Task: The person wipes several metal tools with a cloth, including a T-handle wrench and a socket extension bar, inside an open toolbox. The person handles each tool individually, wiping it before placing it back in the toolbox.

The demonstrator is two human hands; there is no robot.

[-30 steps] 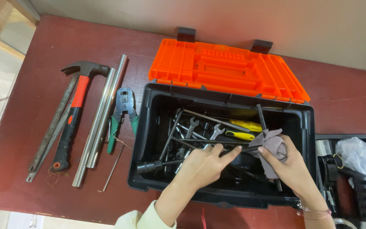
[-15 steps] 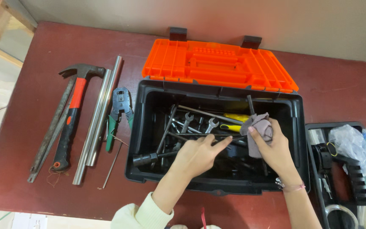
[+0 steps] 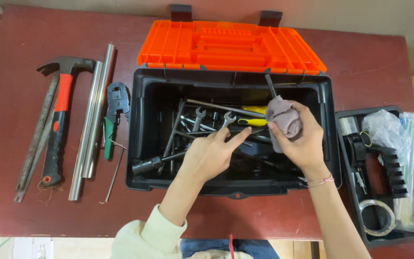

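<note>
A dark red table (image 3: 370, 62) with a smooth, slightly worn top fills the view from above; a pale wall edge runs along the top and a yellow patch shows at the far right.

In the middle sits a black plastic toolbox (image 3: 142, 144), its ribbed orange lid (image 3: 231, 47) swung open toward the back. Inside lie steel wrenches (image 3: 197, 117), thin metal rods and a yellow-handled screwdriver (image 3: 252, 122), jumbled together.

The right hand (image 3: 303, 141) is closed around a crumpled grey-mauve cloth (image 3: 283, 120), held over the right part of the box. A dark slim tool (image 3: 270, 85) stands up out of the cloth. The left hand (image 3: 212, 156) hovers over the box's middle with the forefinger stretched toward the right hand and the other fingers loosely curled; whether it pinches anything cannot be told. Its sleeve is cream knit.

Left of the box lie a claw hammer (image 3: 56, 139) with a red and black grip, a flat dark pry bar (image 3: 34, 148), two shiny metal tubes (image 3: 92, 120) and green-handled crimping pliers (image 3: 113, 112), all roughly parallel.

At the right, a shallow black tray (image 3: 343, 144) holds a clear crinkled plastic bag (image 3: 384, 129), a black ridged handle (image 3: 391, 168) and a roll of clear tape (image 3: 374, 216).
</note>
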